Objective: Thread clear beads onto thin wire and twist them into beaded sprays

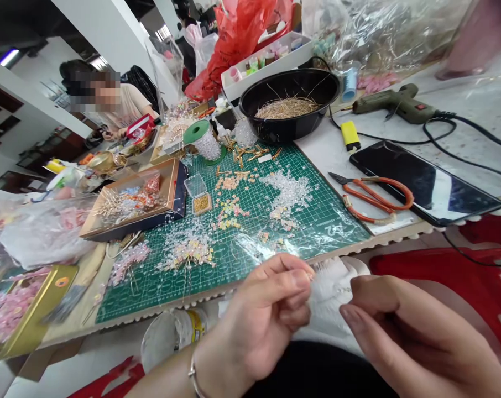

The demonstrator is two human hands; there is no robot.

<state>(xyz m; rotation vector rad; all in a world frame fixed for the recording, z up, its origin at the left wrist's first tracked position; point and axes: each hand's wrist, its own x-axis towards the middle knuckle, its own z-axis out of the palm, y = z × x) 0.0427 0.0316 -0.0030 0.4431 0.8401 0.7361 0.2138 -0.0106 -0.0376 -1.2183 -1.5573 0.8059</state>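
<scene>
Head view: both hands sit below the near edge of the bench (pixel 462 110) — open room there, over the lap. Left hand (pixel 267 318) fingers pinch tight, on what I cannot tell; right hand (pixel 412 337) fingers half curl, grip unclear. A white wad (pixel 329 296) lies between them. Beads (pixel 287 190) crowd the green mat (pixel 317 218) — scissors (pixel 372 193) just beside.

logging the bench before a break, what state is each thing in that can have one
left hand, thumb and forefinger pinched shut, contents too small to tell
right hand, fingers curled, grip hidden
phone, screen dark, lying flat
orange snips, blades together, lying flat
glue gun, on its side, cord attached
black bowl, upright, holding straw-coloured strands
</scene>
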